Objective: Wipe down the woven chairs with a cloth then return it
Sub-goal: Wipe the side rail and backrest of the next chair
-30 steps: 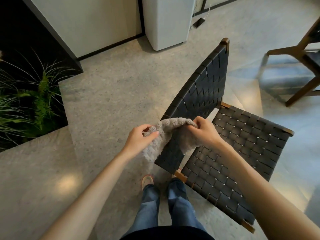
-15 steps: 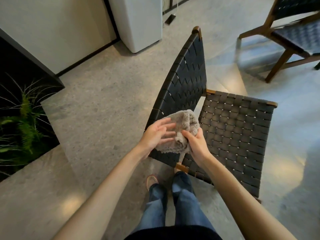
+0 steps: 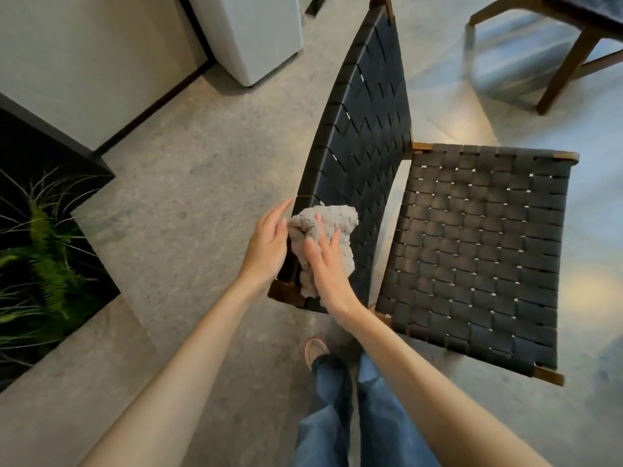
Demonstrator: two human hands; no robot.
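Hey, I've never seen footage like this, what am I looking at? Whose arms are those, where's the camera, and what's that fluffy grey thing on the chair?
No machine here: the camera sits on a person's head and looks down, so the two bare arms coming in from below are their own. Their jeans and a shoe show at the bottom, on the floor. In front stands a woven chair, dark straps on a wooden frame. The fluffy grey thing is a cloth, bunched against the near end of the backrest. The right hand presses it there with straight fingers; the left hand is open at the cloth's left edge. Neither hand grips it. A second chair shows at top right, a fern at left, a white unit at the top.
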